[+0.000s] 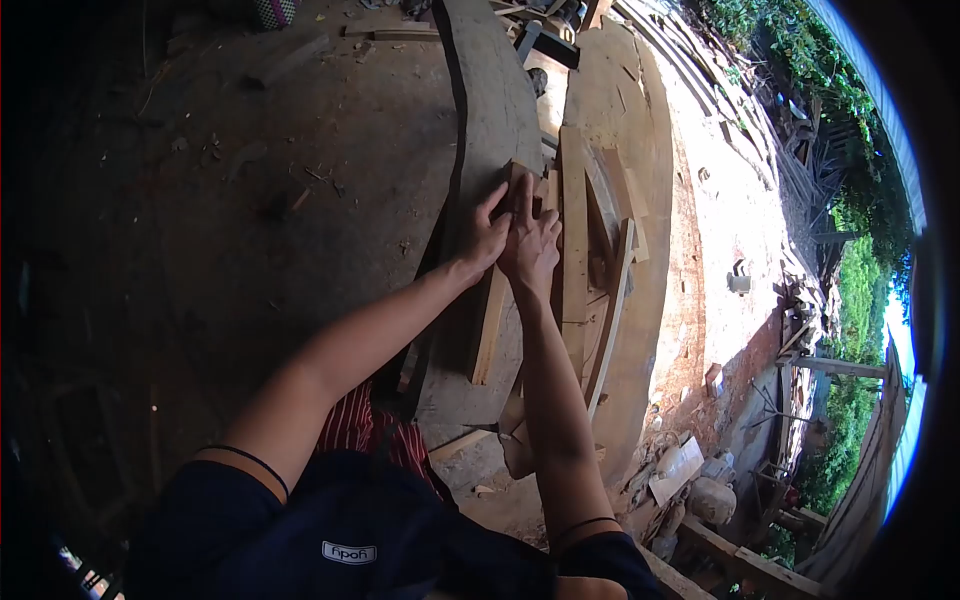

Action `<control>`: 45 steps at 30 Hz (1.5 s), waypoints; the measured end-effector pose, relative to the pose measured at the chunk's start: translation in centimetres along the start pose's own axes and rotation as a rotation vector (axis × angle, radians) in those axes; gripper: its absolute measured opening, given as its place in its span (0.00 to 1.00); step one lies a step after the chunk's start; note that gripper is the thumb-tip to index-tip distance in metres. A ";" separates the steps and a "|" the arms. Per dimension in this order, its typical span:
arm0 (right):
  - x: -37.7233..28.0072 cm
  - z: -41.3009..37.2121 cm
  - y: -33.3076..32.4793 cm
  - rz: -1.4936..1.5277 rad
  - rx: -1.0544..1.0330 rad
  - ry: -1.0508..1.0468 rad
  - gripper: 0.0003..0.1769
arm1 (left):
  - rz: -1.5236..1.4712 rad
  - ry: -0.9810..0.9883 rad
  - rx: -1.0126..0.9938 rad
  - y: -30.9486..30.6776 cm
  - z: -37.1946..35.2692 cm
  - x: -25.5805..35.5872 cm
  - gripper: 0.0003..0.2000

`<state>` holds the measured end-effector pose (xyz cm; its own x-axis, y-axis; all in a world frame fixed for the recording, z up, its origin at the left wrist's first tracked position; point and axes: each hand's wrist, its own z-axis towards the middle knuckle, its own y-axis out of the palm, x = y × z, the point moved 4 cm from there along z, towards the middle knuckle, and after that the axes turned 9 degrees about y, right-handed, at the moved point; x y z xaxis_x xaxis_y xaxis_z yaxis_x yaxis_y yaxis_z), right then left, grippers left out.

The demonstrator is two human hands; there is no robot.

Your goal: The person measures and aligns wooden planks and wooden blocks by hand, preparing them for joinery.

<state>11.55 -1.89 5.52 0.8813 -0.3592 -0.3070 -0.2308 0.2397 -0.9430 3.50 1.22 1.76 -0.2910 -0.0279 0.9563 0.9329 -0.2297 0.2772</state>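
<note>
My left hand (487,236) and my right hand (530,244) are side by side, pressed round a small wooden block (517,170). The index finger of the right hand stretches along its top, and its other fingers curl at the side. Most of the block is hidden under the hands, so its exact kind cannot be made out. Below them, a squared wooden strip (488,335) runs toward me along a thick plank (497,100). Whether the block touches the strip is hidden.
Right of my hands, several narrow boards (574,230) lie lengthwise between the thick plank and another wide slab (640,180). A dark metal piece (548,46) is at the far end. Bare dirt floor (250,200) with wood scraps stretches left. Stones and timber lie lower right.
</note>
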 end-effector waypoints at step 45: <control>1.1 -18.8 -4.6 -0.132 -0.167 0.024 0.47 | 0.380 0.002 0.027 -0.5 -21.9 3.3 0.25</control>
<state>5.80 -20.38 7.08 0.8989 -0.3995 -0.1800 -0.1805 0.0368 -0.9829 -2.54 -20.10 2.76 0.0766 -0.1081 0.9912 0.9797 -0.1767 -0.0950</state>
